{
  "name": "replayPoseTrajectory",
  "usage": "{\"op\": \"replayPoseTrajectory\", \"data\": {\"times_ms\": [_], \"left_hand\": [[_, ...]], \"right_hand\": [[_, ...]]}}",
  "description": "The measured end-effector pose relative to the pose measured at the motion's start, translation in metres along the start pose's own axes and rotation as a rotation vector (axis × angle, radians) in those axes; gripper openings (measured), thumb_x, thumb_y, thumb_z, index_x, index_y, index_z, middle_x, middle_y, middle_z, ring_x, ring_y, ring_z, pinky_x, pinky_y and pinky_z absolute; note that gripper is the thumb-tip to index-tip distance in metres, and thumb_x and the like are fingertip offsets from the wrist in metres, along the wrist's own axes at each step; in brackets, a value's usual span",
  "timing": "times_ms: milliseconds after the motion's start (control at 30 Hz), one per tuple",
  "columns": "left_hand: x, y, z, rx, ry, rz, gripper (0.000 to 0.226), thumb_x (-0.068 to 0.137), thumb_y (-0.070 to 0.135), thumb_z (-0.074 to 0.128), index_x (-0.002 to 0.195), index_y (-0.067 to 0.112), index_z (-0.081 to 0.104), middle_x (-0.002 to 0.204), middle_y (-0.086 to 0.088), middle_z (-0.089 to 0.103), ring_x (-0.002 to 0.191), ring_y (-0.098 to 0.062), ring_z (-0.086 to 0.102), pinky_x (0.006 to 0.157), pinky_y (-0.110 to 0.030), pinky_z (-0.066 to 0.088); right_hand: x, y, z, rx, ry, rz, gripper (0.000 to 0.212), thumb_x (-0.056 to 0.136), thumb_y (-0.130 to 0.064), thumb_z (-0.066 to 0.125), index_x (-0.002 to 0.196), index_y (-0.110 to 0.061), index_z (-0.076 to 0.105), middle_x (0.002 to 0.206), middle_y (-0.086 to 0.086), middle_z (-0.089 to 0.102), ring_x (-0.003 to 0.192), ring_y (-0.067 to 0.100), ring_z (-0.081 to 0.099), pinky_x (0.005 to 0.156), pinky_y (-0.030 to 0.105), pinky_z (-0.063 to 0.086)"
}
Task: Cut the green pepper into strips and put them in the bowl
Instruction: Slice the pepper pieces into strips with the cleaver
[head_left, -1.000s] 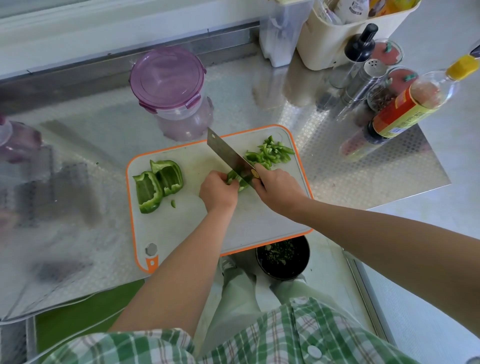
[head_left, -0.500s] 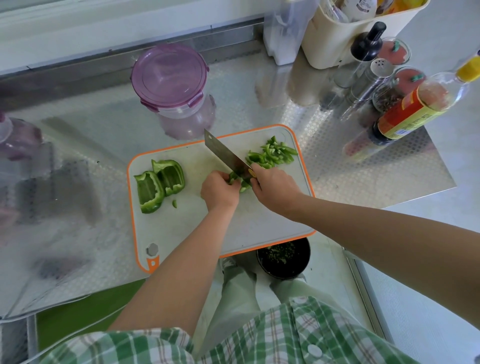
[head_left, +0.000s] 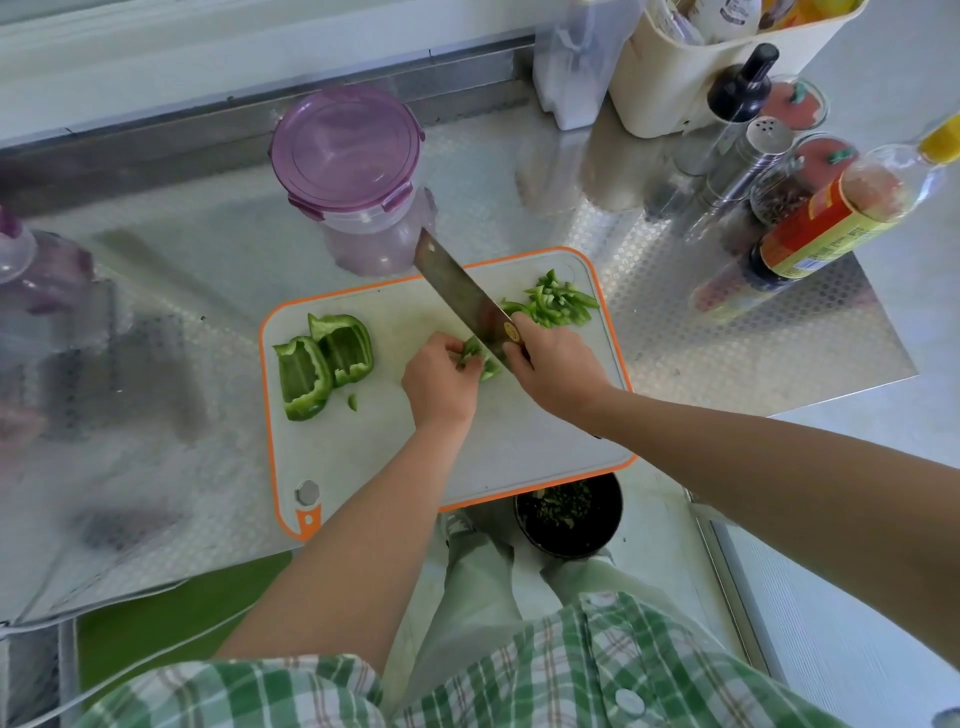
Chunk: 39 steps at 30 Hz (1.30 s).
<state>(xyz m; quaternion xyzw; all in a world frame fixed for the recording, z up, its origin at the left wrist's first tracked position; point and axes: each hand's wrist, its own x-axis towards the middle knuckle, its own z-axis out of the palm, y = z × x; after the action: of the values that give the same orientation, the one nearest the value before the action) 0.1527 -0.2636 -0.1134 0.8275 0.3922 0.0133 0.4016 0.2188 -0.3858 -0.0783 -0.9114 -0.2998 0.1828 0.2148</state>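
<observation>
Head view, looking down. Noted a white cutting board (head_left: 395, 457) with orange rim lying on a dimpled metal counter (head_left: 675, 338). Logged the left hand (head_left: 441, 374) mid-board, fingers curled down onto a small pepper piece (head_left: 480, 358) and pinning it to the board. Logged the right hand (head_left: 556, 369) just beside it, wrapped tight round the handle of a knife (head_left: 462, 296); broad blade angled away toward the far-left, edge down at the pepper piece, right against the left fingertips. Counted a loose heap of cut strips (head_left: 558, 301) at the far-right corner of the board, behind the blade. Found two larger uncut pepper sections (head_left: 324, 364) at the left of the board, touching each other, hollow sides up, with one tiny green scrap (head_left: 352, 401) just beside them. Spotted the dark bowl (head_left: 615, 525) below the near edge of the board, partly hidden under it, green bits inside; cannot tell what it stands on. Recorded a purple-lidded container (head_left: 345, 150) beyond the board, a sauce bottle (head_left: 831, 228) among jars and shakers at far right, and a cream caddy (head_left: 691, 78) behind those.
</observation>
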Motion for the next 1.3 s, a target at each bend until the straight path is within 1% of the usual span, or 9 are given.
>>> {"op": "replayPoseTrajectory", "data": {"times_ms": [133,267,433,500,600,767,933,1067,1300], "left_hand": [[0.006,0.001,0.003,0.041,-0.002,-0.057,0.019,0.084,0.031,0.069,0.089,0.015,0.060,0.081,-0.005,0.072,0.083,-0.026,0.067,0.075,-0.033,0.046],[0.011,-0.002,0.004,0.101,-0.044,-0.092,0.023,0.085,0.035,0.065,0.085,0.013,0.069,0.079,-0.004,0.072,0.083,-0.024,0.067,0.070,-0.031,0.045],[0.011,0.000,0.004,0.097,-0.059,-0.112,0.020,0.086,0.031,0.065,0.089,0.012,0.069,0.081,-0.005,0.072,0.084,-0.024,0.065,0.066,-0.028,0.038],[0.010,0.000,0.003,0.108,-0.061,-0.089,0.020,0.086,0.031,0.066,0.090,0.011,0.068,0.083,-0.005,0.072,0.086,-0.024,0.065,0.065,-0.028,0.037],[0.004,0.004,-0.002,0.114,-0.044,-0.023,0.020,0.087,0.028,0.067,0.096,0.010,0.065,0.093,-0.005,0.070,0.090,-0.025,0.062,0.068,-0.029,0.035],[-0.006,0.002,-0.005,0.055,-0.007,0.103,0.017,0.086,0.023,0.070,0.096,0.012,0.063,0.083,-0.001,0.067,0.077,-0.019,0.060,0.068,-0.028,0.037],[-0.008,0.004,-0.007,0.027,0.047,-0.005,0.023,0.085,0.028,0.071,0.099,0.012,0.064,0.079,0.005,0.060,0.074,-0.013,0.054,0.064,-0.021,0.029],[-0.004,0.006,-0.007,0.001,0.034,-0.094,0.024,0.084,0.030,0.072,0.098,0.010,0.066,0.092,-0.005,0.072,0.090,-0.023,0.065,0.072,-0.027,0.039],[-0.002,0.007,-0.006,0.000,0.025,-0.135,0.019,0.083,0.028,0.072,0.093,0.011,0.069,0.091,-0.004,0.073,0.090,-0.024,0.066,0.074,-0.029,0.042]], "right_hand": [[-0.003,0.002,-0.003,-0.086,-0.042,-0.049,0.011,0.099,-0.022,0.041,0.093,-0.013,0.041,0.061,0.001,0.041,0.054,0.026,0.040,0.047,0.032,0.024],[-0.005,0.002,0.003,-0.074,-0.064,-0.015,0.011,0.099,-0.022,0.039,0.091,-0.015,0.037,0.060,0.001,0.039,0.052,0.023,0.039,0.045,0.031,0.024],[-0.002,-0.001,0.008,-0.058,-0.076,0.024,0.010,0.099,-0.021,0.040,0.092,-0.013,0.039,0.067,0.006,0.046,0.060,0.030,0.047,0.051,0.033,0.034],[0.000,-0.005,0.010,-0.129,-0.103,0.022,0.008,0.099,-0.019,0.038,0.098,-0.012,0.041,0.071,0.007,0.046,0.062,0.031,0.046,0.052,0.033,0.033],[0.003,-0.012,0.014,-0.192,-0.102,0.022,0.004,0.097,-0.012,0.038,0.096,-0.014,0.036,0.071,0.006,0.046,0.063,0.031,0.046,0.050,0.032,0.029],[0.005,-0.006,0.014,-0.025,-0.011,0.097,0.015,0.099,-0.021,0.040,0.088,-0.015,0.033,0.065,0.003,0.043,0.059,0.028,0.043,0.052,0.033,0.031],[0.003,0.001,0.002,0.056,0.012,0.057,0.016,0.098,-0.020,0.043,0.084,-0.013,0.037,0.060,0.003,0.042,0.055,0.027,0.043,0.049,0.031,0.028],[-0.005,0.000,0.000,-0.002,-0.046,0.011,0.014,0.098,-0.022,0.042,0.088,-0.015,0.037,0.062,0.002,0.043,0.056,0.028,0.043,0.050,0.031,0.030],[-0.006,-0.004,0.007,-0.045,-0.080,0.020,0.012,0.099,-0.023,0.039,0.090,-0.017,0.034,0.069,0.007,0.046,0.061,0.032,0.046,0.052,0.035,0.035]]}}
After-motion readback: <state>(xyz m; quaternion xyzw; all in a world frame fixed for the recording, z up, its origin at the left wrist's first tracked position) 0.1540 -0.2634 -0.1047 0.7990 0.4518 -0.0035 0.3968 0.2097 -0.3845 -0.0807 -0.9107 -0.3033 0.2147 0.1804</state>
